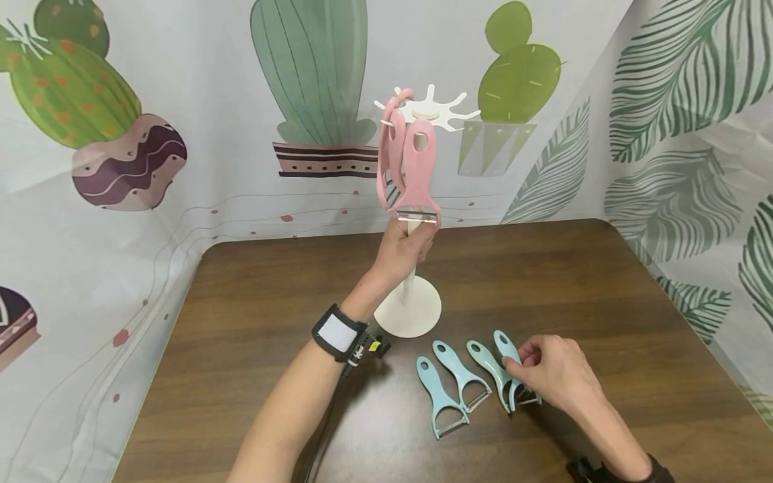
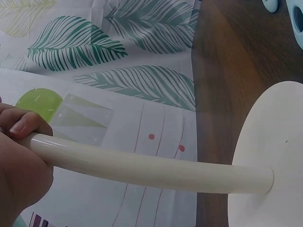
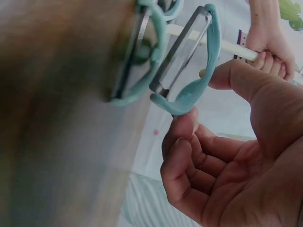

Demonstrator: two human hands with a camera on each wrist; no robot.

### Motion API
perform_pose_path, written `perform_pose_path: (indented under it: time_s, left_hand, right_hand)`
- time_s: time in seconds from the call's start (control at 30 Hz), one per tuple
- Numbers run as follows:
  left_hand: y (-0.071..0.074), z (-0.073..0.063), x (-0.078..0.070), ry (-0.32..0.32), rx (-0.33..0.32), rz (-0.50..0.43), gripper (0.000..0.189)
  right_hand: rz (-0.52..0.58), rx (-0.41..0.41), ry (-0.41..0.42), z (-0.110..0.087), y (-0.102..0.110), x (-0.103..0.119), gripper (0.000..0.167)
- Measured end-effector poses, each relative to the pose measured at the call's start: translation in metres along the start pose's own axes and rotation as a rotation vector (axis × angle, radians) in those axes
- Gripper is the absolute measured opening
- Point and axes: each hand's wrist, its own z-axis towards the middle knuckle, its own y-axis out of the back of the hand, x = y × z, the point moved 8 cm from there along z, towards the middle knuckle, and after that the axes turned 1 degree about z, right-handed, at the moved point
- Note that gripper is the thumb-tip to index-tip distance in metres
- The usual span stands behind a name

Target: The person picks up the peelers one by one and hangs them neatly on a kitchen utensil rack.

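Observation:
Around the pole of a white stand point(image 1: 417, 315) my left hand point(image 1: 401, 253) is wrapped, just below the hanging pink peelers point(image 1: 421, 164). Its round base sits on the table, and the pole point(image 2: 142, 165) runs down to it in the left wrist view. My right hand point(image 1: 558, 376) pinches a blue peeler point(image 1: 506, 343) between thumb and fingers, at the right end of a row on the table. The pinched peeler's blade frame point(image 3: 215, 33) faces the camera in the right wrist view. Beside it lies a greenish peeler point(image 1: 483, 355).
Two more light-blue peelers, one at the left point(image 1: 431, 382) and one beside it point(image 1: 453, 362), lie in front of the base. White hooks point(image 1: 447, 111) radiate from the stand's top. Behind the brown table point(image 1: 241, 335) hangs a cactus-print cloth point(image 1: 211, 134).

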Motion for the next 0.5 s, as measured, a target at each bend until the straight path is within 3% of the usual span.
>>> perform_pose_path:
  time_s: [0.5]
  left_hand:
    - [0.000, -0.001, -0.001, -0.007, -0.002, -0.013, 0.041]
  right_hand:
    - [0.068, -0.270, 0.152, 0.002, 0.045, 0.047, 0.017]
